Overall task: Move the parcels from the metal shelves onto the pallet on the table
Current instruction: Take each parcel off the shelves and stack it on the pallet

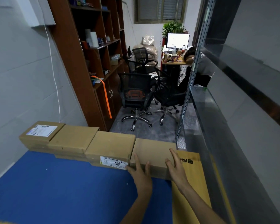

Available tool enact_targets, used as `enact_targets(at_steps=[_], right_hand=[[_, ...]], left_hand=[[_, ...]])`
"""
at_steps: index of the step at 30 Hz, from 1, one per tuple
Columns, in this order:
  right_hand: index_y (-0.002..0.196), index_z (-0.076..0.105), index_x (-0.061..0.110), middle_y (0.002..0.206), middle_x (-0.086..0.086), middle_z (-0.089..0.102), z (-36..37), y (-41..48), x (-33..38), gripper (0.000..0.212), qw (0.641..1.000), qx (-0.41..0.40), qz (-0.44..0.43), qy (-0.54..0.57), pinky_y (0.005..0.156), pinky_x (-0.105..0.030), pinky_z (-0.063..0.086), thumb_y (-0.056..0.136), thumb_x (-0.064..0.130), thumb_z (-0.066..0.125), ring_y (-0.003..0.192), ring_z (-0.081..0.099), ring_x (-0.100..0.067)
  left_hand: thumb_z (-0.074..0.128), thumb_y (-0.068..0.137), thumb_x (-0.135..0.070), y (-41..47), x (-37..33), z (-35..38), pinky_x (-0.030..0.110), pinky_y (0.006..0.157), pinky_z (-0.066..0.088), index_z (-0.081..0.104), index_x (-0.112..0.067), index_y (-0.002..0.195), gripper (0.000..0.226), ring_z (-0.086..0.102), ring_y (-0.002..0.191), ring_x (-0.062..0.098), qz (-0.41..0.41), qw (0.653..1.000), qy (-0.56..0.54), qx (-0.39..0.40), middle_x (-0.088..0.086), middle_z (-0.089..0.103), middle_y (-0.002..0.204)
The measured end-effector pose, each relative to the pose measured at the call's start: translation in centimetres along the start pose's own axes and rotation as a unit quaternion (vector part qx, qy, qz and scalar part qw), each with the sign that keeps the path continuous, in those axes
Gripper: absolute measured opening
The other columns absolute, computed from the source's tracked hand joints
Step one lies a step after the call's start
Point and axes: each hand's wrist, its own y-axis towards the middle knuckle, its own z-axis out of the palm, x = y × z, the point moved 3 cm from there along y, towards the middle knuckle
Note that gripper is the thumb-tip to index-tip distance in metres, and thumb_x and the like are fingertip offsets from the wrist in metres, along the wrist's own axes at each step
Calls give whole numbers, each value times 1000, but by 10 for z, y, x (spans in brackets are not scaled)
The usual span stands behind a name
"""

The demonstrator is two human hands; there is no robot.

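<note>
A row of brown cardboard parcels lines the far edge of the blue pallet (63,188). The rightmost parcel (153,152) is plain brown. My left hand (141,173) lies with straight fingers against its near face. My right hand (176,167) rests flat on its right end, fingers extended. To its left stands a parcel with a white label and handwriting (110,147). Beyond that sit a plain parcel (73,139) and a labelled one (40,131) at the far left. The metal shelves (205,101) run along the right and look bare.
A wooden table top (192,188) shows to the right of the pallet. Past the parcels stand black office chairs (136,94), a brown bookcase (90,59) and a desk with a monitor (178,40). A tiled wall closes the left side.
</note>
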Motion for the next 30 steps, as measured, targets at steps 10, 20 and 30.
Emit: enact_targets(at_steps=[10,20,30], right_hand=[[155,29,28,163,-2,21,1,-5,9,59,999,-15,3,-40,122,-46,21,101,32,53,150,18,-19],[153,32,18,159,-8,31,15,-74,34,56,987,-137,0,-89,119,-47,27,101,19,51,147,25,-25],[155,20,36,166,-6,3,10,-253,52,62,939,-216,65,-259,120,-46,19,100,41,47,151,9,-28]], left_hand=[[50,100,-43,-1,-3,-17,45,124,8,1,-35,157,75,-13,152,30,29,998,31,49,17,-23,162],[36,98,-64,-22,5,-86,47,121,-5,-10,-43,154,76,-26,148,27,103,964,181,165,12,-25,162],[28,94,-71,-85,12,-140,50,120,-12,-14,-39,154,80,-29,147,24,263,879,290,271,13,-25,162]])
